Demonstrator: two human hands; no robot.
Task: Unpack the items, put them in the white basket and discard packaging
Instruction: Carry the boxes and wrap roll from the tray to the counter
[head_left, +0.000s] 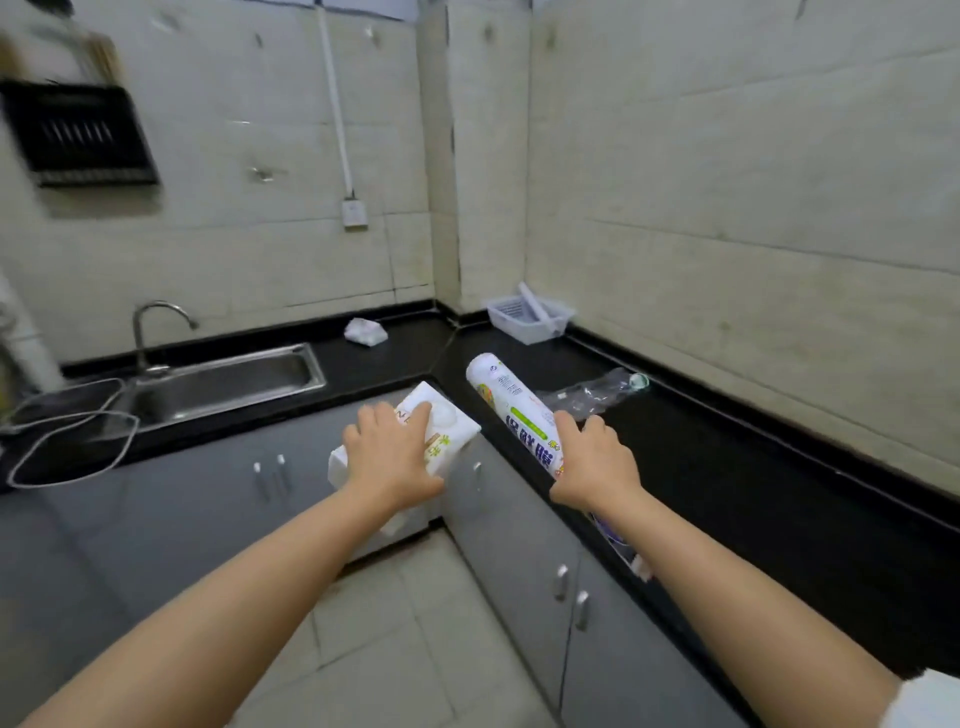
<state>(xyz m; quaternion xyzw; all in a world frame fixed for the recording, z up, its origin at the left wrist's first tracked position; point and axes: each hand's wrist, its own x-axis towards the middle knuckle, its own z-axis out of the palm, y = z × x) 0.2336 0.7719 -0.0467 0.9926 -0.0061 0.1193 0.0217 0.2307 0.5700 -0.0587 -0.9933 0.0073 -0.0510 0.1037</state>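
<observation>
My left hand (387, 457) grips a white wrapped pack (447, 423) with yellow print, held in the air in front of the counter corner. My right hand (597, 460) is closed around a long white printed roll (511, 402) in its wrapper, which points up and away over the black counter (727, 467). The white basket (530, 317) stands in the far corner against the wall, with a white roll (537, 304) leaning inside it. A crumpled clear plastic wrapper (597, 392) lies on the counter just behind the roll.
A steel sink (228, 384) with a tap (156, 327) is set in the counter at the left. A crumpled white packet (365, 331) lies near the back wall. A white cable (67, 441) loops at far left. Grey cabinets (519, 545) run below.
</observation>
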